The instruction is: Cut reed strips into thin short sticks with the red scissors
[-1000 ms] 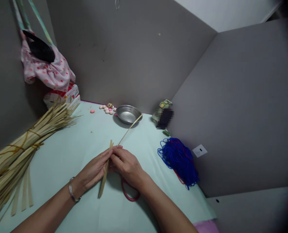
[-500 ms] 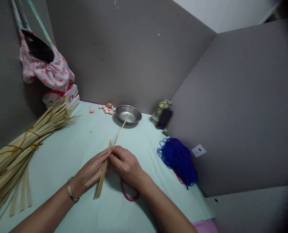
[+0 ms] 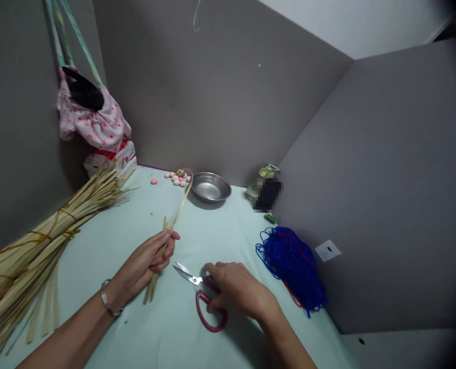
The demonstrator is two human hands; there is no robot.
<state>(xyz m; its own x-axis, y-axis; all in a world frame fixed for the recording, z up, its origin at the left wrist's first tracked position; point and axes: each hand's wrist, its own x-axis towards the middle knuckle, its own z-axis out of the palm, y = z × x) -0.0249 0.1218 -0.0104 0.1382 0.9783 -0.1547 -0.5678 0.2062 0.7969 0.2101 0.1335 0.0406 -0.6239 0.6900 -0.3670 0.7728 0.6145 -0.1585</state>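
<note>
My left hand [image 3: 151, 259] is closed around a few flat, pale straw-like strips [image 3: 151, 291], whose ends stick out above and below the fist. From its fingertips a longer, thinner strip [image 3: 181, 207] rises toward the bowl and curls at its tip. A pair of scissors [image 3: 201, 287] with dark red handles lies on the cloth, blades slightly apart and pointing toward my left hand. My right hand [image 3: 239, 289] is over the handles, thumb at the lower loop and fingers curled over the upper one; its palm side is hidden.
A tied bundle of dry strips [image 3: 39, 241] lies at left. Toward the back are a steel bowl [image 3: 211, 188], small pink pieces [image 3: 178, 180] and a greenish container [image 3: 254, 190]. Blue cord [image 3: 291, 266] sits by the right wall. A polka-dot cloth bag [image 3: 97, 123] hangs above boxes.
My right hand has left the strips and moved right and down onto the scissors' handles, uncovering the blades. My left hand still holds the strips. The view has shifted slightly.
</note>
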